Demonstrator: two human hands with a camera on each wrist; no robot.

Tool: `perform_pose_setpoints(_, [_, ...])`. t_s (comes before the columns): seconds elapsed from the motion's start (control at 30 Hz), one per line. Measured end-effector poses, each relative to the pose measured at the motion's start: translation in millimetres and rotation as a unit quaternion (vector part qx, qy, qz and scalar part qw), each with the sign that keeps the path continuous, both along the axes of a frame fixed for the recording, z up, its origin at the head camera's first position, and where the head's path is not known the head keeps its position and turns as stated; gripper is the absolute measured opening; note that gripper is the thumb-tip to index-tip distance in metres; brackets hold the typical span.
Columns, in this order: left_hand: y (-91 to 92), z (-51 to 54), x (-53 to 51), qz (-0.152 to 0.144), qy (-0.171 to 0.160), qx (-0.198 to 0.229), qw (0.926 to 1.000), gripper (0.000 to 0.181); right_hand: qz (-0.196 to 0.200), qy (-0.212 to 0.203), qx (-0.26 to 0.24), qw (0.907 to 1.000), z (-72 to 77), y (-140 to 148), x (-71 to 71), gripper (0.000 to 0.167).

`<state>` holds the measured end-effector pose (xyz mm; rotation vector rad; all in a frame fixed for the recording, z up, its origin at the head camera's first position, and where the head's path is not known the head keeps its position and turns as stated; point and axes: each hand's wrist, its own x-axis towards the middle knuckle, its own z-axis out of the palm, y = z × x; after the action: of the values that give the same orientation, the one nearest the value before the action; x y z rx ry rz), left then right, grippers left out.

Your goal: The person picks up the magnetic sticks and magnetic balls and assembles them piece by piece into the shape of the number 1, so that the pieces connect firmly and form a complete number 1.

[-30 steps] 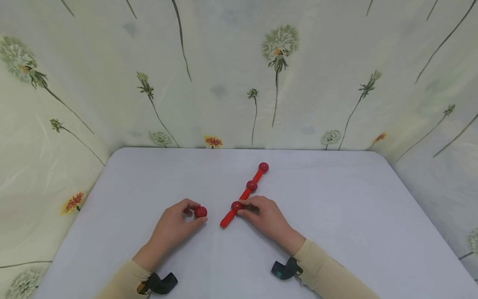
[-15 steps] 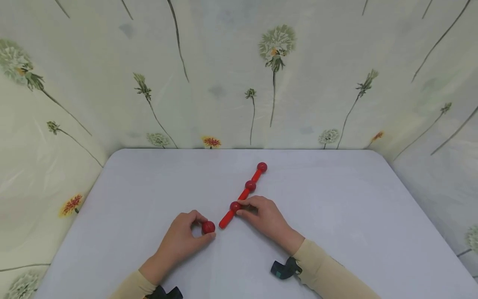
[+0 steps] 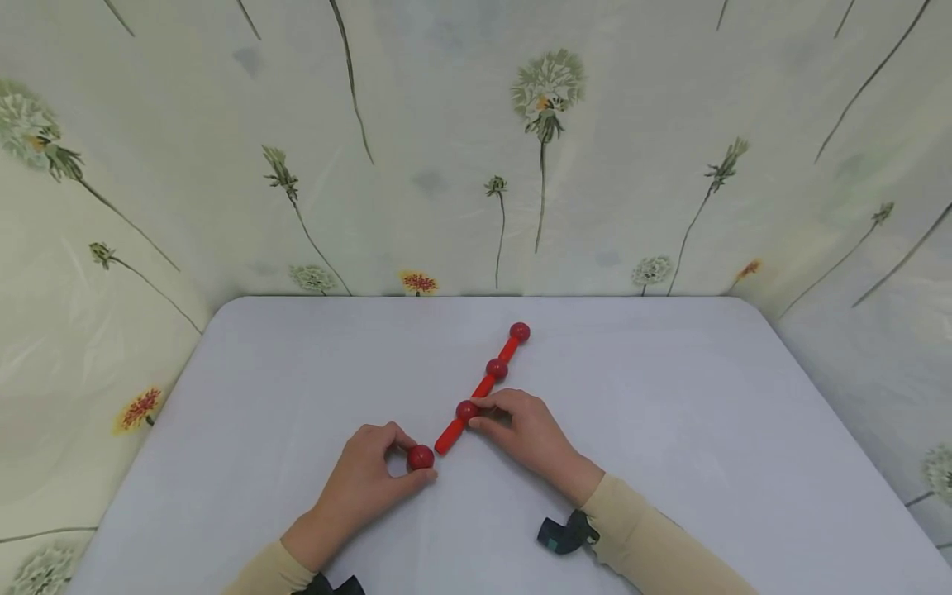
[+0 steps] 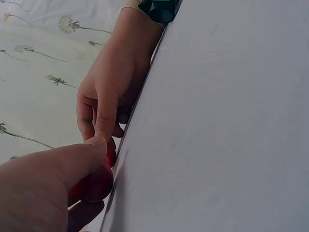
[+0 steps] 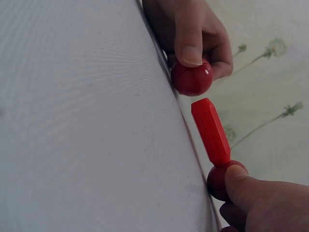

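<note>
A chain of red balls and red rods lies slantwise on the table, its far ball (image 3: 520,332) toward the back and a faceted rod (image 5: 211,130) at its near end. My right hand (image 3: 530,430) pinches the chain's nearest ball (image 3: 467,411) between thumb and fingers. With thumb and fingertips, my left hand (image 3: 364,473) grips a loose red ball (image 3: 421,457). In the right wrist view this ball sits a small gap away from the rod's free end. The chain's middle ball (image 3: 497,368) is untouched.
The white table (image 3: 654,397) has rounded far corners. Behind it hangs a pale curtain (image 3: 446,215) printed with dandelions. Dark wrist cameras (image 3: 565,534) are strapped to both sleeves.
My left hand has carried the loose ball right and toward the near side, close to the rod's free end. The right hand keeps its pinch on the chain, nearly still.
</note>
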<state>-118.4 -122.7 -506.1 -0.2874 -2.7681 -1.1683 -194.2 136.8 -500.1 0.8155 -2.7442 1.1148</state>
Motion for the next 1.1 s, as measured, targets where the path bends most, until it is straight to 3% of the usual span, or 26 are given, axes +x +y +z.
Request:
perform_pose_setpoints(0.33, [6.5, -1.0, 0.3, 0.002, 0.005, -0.016, 0.9999, 0.034, 0.001, 0.001, 0.000, 1.0000, -0.9, 1.0, -0.7, 0.034])
perform_pose_setpoints(0.63, [8.2, -0.5, 1.7, 0.001, 0.031, -0.029, 0.9991, 0.037, 0.000, -0.002, 0.002, 1.0000, -0.5, 0.6, -1.0, 0.034])
perform_pose_setpoints(1.1, [5.9, 0.0, 3.4, -0.030, 0.057, -0.015, 0.9978, 0.035, -0.001, -0.003, 0.002, 1.0000, 1.0, 0.1, 0.4, 0.035])
